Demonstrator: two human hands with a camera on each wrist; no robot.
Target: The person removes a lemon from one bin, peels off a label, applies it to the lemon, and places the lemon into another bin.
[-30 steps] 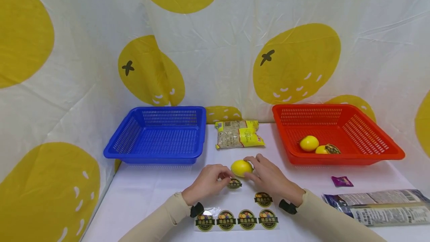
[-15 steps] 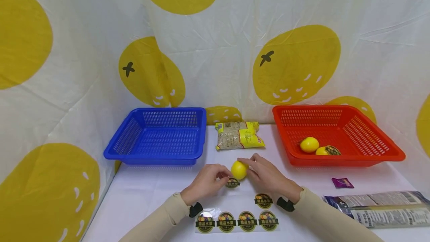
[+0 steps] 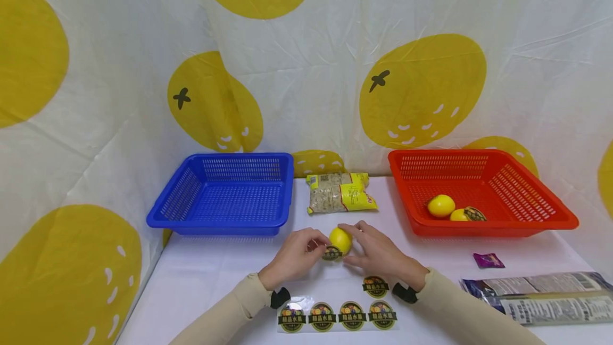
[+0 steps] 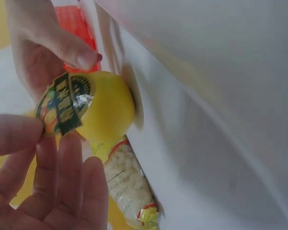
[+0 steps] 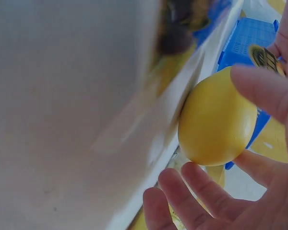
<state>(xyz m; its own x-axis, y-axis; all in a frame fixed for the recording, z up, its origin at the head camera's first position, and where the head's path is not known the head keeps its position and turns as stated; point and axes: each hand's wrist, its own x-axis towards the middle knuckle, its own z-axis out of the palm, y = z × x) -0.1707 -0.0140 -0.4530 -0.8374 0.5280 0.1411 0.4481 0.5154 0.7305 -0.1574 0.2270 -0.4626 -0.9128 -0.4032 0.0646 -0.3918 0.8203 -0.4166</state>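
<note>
Lifted from the tabletop, the sticker (image 3: 332, 252), pinched by the left hand (image 3: 293, 259), now meets the near side of the lemon (image 3: 340, 239), cupped in the right hand (image 3: 378, 255).

Blue basket (image 3: 225, 193) at the tabletop's rear left. Red basket (image 3: 479, 190) at rear right holds two yellow fruits (image 3: 441, 205); one bears a label. Noodle packet (image 3: 341, 192) between the baskets. Sticker sheet (image 3: 335, 314) at front edge. Purple sachet (image 3: 488, 260) and long printed packet (image 3: 541, 294) at front right.
</note>
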